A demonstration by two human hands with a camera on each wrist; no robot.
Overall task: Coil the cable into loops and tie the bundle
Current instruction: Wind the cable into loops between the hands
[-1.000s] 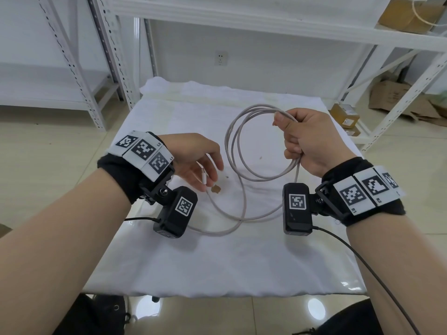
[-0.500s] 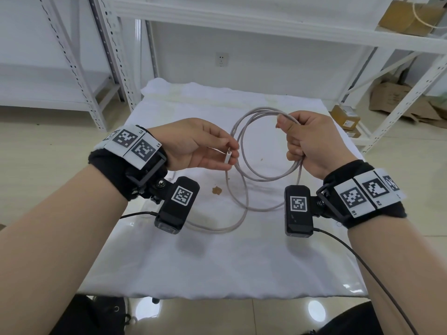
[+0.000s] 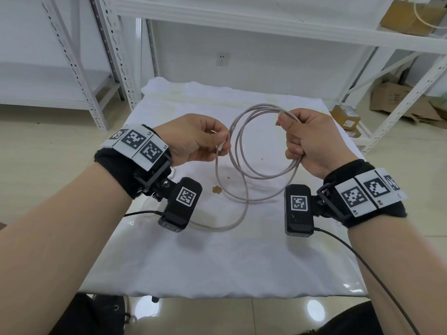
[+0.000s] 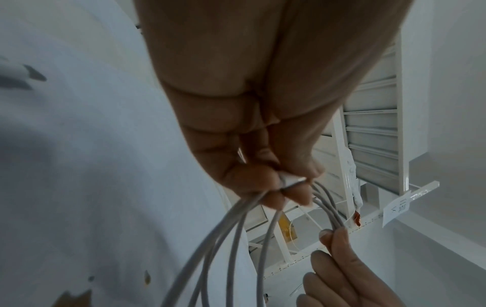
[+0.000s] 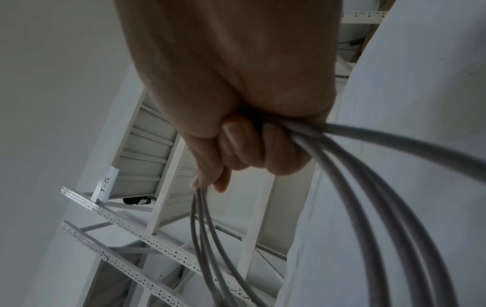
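Note:
A light grey cable (image 3: pixel 244 180) is coiled into several loops above a white cloth-covered table (image 3: pixel 217 262). My right hand (image 3: pixel 307 143) grips the right side of the loops in a fist; the strands (image 5: pixel 342 166) fan out below the curled fingers. My left hand (image 3: pixel 200 141) pinches the cable's white plug end (image 3: pixel 221 148) between thumb and fingertips at the left edge of the coil. The plug (image 4: pixel 291 179) shows between those fingertips in the left wrist view. One slack length trails down onto the cloth (image 3: pixel 225 226) and passes behind the left wrist camera.
White metal shelving (image 3: pixel 242 20) stands behind and beside the table, with cardboard boxes (image 3: pixel 408 18) on it and more boxes (image 3: pixel 396 97) on the floor at right. A small brown stain (image 3: pixel 217 189) marks the cloth. Black camera leads (image 3: pixel 362 267) hang from both wrists.
My left hand has risen from the cloth with the plug end and carried it up and right to the coil's left edge. The right hand has kept its grip, nearly still.

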